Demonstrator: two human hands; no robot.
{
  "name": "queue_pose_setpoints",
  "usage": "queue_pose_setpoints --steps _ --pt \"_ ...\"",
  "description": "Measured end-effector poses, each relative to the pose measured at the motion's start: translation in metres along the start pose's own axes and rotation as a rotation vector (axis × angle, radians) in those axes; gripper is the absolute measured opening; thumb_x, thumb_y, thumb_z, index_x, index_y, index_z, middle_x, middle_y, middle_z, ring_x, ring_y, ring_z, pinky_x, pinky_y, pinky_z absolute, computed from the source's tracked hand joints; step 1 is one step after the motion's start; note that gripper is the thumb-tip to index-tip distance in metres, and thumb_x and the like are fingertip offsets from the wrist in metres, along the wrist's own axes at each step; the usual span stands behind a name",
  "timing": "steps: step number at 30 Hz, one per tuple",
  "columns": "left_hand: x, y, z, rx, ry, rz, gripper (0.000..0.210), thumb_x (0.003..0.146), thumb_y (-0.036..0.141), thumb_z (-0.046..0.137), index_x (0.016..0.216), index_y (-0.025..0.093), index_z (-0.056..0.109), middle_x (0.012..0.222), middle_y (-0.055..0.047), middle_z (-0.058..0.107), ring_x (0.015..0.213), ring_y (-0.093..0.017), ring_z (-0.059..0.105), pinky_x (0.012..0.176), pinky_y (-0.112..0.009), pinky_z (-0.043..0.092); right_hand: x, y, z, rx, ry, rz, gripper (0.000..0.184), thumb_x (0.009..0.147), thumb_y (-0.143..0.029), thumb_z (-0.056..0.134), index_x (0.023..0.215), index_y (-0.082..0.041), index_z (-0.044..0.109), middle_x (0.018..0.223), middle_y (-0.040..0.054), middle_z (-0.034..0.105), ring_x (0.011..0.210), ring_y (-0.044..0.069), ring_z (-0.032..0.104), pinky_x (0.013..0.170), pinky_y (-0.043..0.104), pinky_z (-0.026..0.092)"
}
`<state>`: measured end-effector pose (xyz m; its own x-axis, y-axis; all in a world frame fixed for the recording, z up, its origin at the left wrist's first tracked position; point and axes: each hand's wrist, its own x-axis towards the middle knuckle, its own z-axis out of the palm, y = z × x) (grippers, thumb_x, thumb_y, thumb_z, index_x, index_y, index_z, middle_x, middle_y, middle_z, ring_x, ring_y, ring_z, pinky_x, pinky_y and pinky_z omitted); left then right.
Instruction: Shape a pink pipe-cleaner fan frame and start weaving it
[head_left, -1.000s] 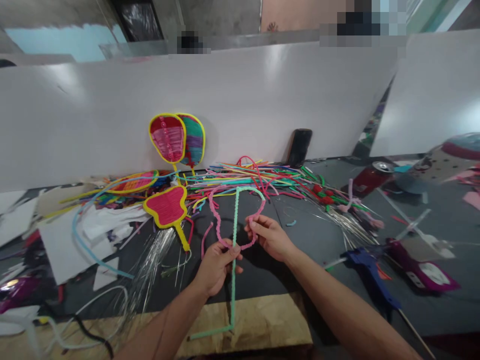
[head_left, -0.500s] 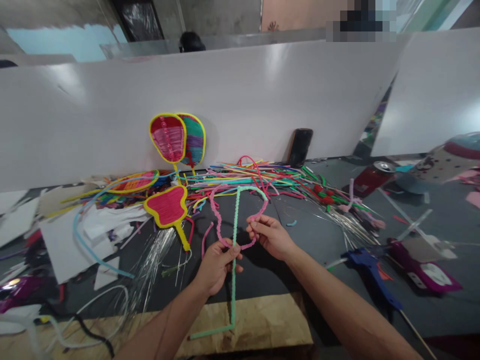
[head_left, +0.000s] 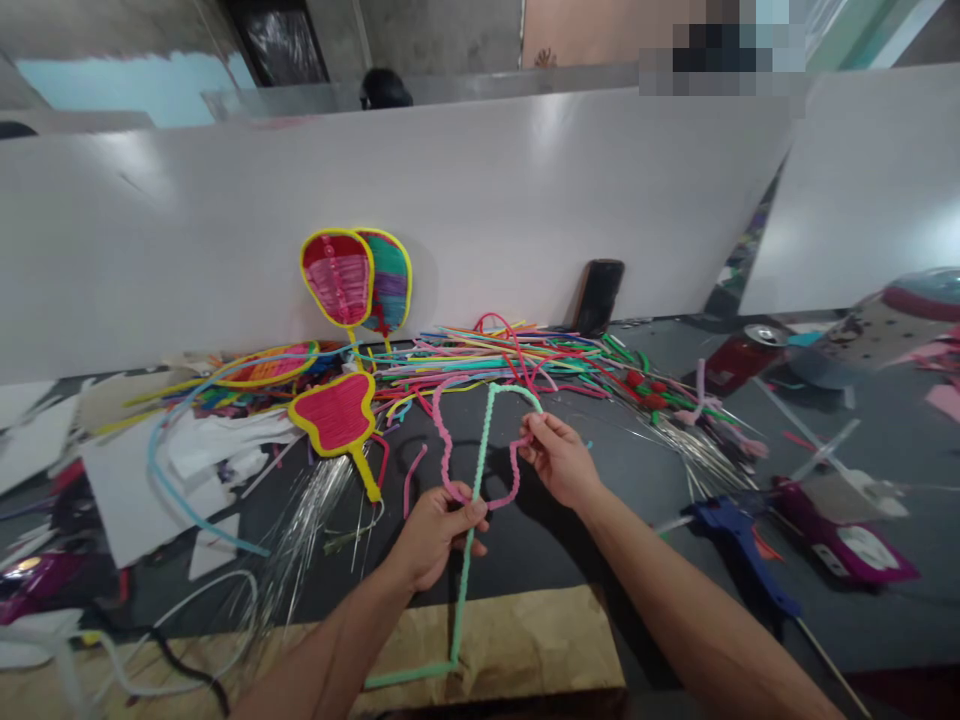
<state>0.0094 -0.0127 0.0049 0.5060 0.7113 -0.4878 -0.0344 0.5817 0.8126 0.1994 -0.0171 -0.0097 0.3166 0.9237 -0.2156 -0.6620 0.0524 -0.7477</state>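
Observation:
A pipe cleaner frame [head_left: 445,440] is held up over the dark table, its wavy pink loop crossed by a mint-green twisted stem [head_left: 483,450]. At the bottom of the loop, my left hand [head_left: 439,535] pinches the crossing of stem and pink wire between thumb and fingers. On the loop's right side, my right hand [head_left: 559,460] is closed on the pipe cleaner, near where mint green meets pink. The stem's lower end bends left above brown paper. Left of the frame lies a finished-looking pink fan with a yellow rim [head_left: 334,415].
Loose pipe cleaners [head_left: 480,360] are heaped along the white partition [head_left: 480,200]. Two round fans [head_left: 337,280] and a phone [head_left: 598,297] lean there. On the right are a soda can [head_left: 746,358], a blue glue gun [head_left: 742,550] and silver wires [head_left: 697,455].
My right hand has moved up and right along the loop, toward the green-pink meeting point. The loop's right side now bends inward, and the frame tilts slightly right.

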Motion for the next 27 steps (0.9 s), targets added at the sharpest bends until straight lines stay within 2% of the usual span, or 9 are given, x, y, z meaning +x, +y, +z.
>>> queue_pose_setpoints --steps 3,7,10,15,18,20,23,27 --pt "0.001 0.001 -0.002 -0.039 0.025 0.026 0.034 0.056 0.029 0.080 0.070 0.015 0.051 0.060 0.004 0.055 0.052 -0.008 0.053 0.041 -0.020 0.051 0.002 -0.002 -0.002 0.030 0.053 -0.025 0.030 0.064 -0.043 0.074 0.078 -0.020 0.064 0.067 -0.0027 0.062 0.055 0.007 0.055 0.049 0.017 0.046" --pt "0.009 0.010 -0.011 -0.212 0.124 0.118 0.028 0.059 0.023 0.079 0.070 0.015 0.054 0.060 0.004 0.056 0.053 -0.008 0.054 0.045 -0.019 0.052 0.000 0.000 -0.001 -0.018 0.047 0.065 0.039 0.062 -0.048 0.074 0.088 -0.021 0.062 0.073 -0.0014 0.065 0.053 0.007 0.055 0.048 0.018 0.045" --pt "0.016 0.016 -0.020 -0.308 0.121 0.104 0.020 0.064 0.017 0.075 0.071 0.013 0.057 0.062 0.002 0.059 0.054 -0.007 0.056 0.049 -0.020 0.054 -0.007 0.010 0.003 -0.225 -0.084 0.135 0.035 0.066 -0.046 0.072 0.087 -0.020 0.062 0.070 -0.0012 0.064 0.053 0.007 0.054 0.049 0.018 0.044" --pt "0.021 0.016 -0.025 -0.383 0.042 0.160 0.016 0.066 0.017 0.073 0.070 0.012 0.059 0.064 -0.001 0.062 0.056 -0.008 0.059 0.056 -0.020 0.053 -0.023 0.027 0.010 -0.618 -0.318 0.030 0.028 0.074 -0.043 0.064 0.087 -0.018 0.063 0.072 0.0000 0.063 0.055 0.008 0.053 0.049 0.020 0.043" --pt "0.022 0.011 -0.022 -0.378 0.025 0.240 0.024 0.060 0.022 0.078 0.068 0.012 0.059 0.064 0.000 0.061 0.057 -0.009 0.059 0.055 -0.019 0.050 -0.033 0.034 0.017 -0.698 -0.448 0.075 0.031 0.078 -0.042 0.059 0.100 -0.020 0.062 0.068 -0.0010 0.062 0.048 0.007 0.050 0.038 0.016 0.035" --pt "0.023 0.007 -0.018 -0.352 0.030 0.301 0.028 0.056 0.026 0.080 0.066 0.013 0.057 0.060 0.002 0.058 0.052 -0.007 0.055 0.047 -0.017 0.045 -0.038 0.037 0.023 -0.735 -0.529 0.117 0.033 0.079 -0.040 0.058 0.105 -0.021 0.060 0.062 -0.0031 0.059 0.043 0.006 0.048 0.034 0.015 0.033" --pt "0.021 0.004 -0.014 -0.272 0.040 0.346 0.033 0.055 0.032 0.079 0.063 0.014 0.053 0.051 0.007 0.048 0.041 -0.004 0.044 0.036 -0.015 0.033 -0.045 0.042 0.029 -0.736 -0.577 0.134 0.028 0.078 -0.041 0.058 0.095 -0.019 0.060 0.067 -0.0024 0.060 0.043 0.006 0.051 0.036 0.016 0.040" --pt "0.018 0.002 -0.011 -0.167 0.029 0.369 0.034 0.059 0.040 0.075 0.068 0.016 0.052 0.048 0.009 0.043 0.035 -0.005 0.039 0.033 -0.017 0.029 -0.047 0.047 0.030 -0.712 -0.561 0.138 0.026 0.076 -0.043 0.059 0.082 -0.018 0.055 0.066 -0.0024 0.060 0.043 0.006 0.052 0.037 0.017 0.044"
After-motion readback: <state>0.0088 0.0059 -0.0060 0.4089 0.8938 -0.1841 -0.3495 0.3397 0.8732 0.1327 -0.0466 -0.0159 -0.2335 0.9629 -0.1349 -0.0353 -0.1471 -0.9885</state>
